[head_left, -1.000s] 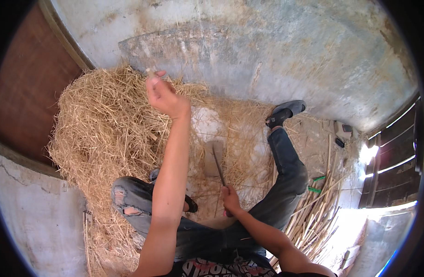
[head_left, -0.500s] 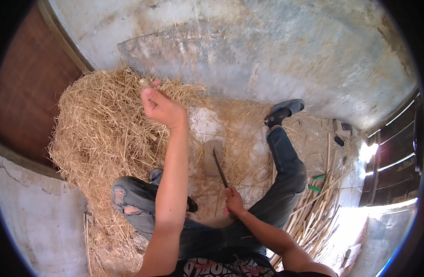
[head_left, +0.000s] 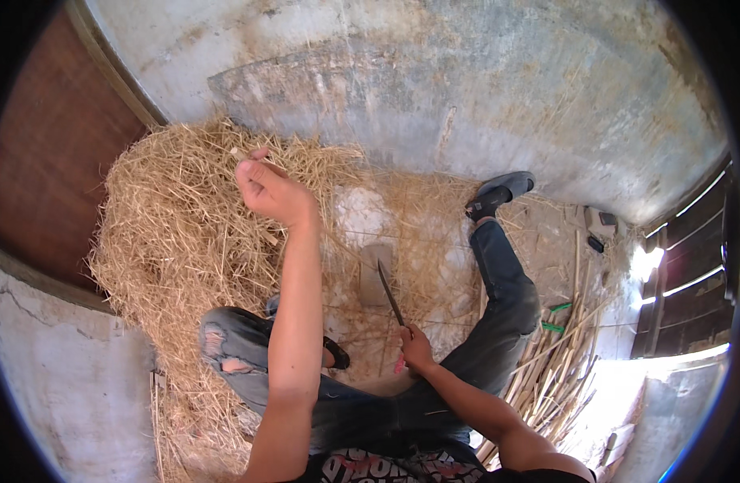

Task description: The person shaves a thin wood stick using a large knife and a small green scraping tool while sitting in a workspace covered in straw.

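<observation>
My left hand (head_left: 275, 193) is raised over the straw heap at the left, its fingers closed around a short pale stick (head_left: 239, 153). Only the stick's end shows above the fingers. Low between my legs, my right hand (head_left: 417, 349) grips a long dark-bladed knife (head_left: 392, 296), its tip pointing away from me. Below the right hand a bit of pink shows; I cannot tell whether it belongs to the handle. A flat grey-brown block (head_left: 375, 275) lies on the ground beside the blade.
Dry straw (head_left: 177, 209) is heaped against the wall (head_left: 467, 88). A bundle of thin split sticks (head_left: 547, 366) with green strips lies right of my right leg. A small black object (head_left: 596, 244) is on the floor near the right-hand corner. My legs are spread around the work spot.
My left hand has shifted slightly left and down with the stick. The right hand and knife have moved a little right and down, along with a small shift of the whole view.
</observation>
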Available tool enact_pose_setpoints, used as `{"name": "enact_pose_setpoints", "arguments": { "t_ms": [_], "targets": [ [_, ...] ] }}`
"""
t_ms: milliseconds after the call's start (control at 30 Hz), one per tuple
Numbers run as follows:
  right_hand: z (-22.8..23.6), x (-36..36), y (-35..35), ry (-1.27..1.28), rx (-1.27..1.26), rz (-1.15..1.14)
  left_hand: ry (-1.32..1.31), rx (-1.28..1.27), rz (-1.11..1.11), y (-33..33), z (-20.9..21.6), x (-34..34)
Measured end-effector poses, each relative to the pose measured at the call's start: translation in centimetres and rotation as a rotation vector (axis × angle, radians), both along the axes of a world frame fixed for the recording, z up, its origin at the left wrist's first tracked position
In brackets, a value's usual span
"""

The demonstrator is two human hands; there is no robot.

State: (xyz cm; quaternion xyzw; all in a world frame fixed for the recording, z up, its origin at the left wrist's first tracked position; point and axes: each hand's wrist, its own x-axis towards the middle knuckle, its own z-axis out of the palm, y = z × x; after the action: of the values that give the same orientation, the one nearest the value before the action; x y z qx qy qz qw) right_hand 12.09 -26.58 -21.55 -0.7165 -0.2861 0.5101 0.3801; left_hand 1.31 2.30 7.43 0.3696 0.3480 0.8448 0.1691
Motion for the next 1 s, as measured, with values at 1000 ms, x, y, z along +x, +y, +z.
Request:
{"name": "enact_pose_setpoints", "arguments": {
  "t_ms": [1000],
  "targets": [
    [13.8, 13.6, -2.1, -0.1, 0.661, -0.919, -0.266, 0.13, -0.575, -2.3, -4.5, -14.2]
  ]
}}
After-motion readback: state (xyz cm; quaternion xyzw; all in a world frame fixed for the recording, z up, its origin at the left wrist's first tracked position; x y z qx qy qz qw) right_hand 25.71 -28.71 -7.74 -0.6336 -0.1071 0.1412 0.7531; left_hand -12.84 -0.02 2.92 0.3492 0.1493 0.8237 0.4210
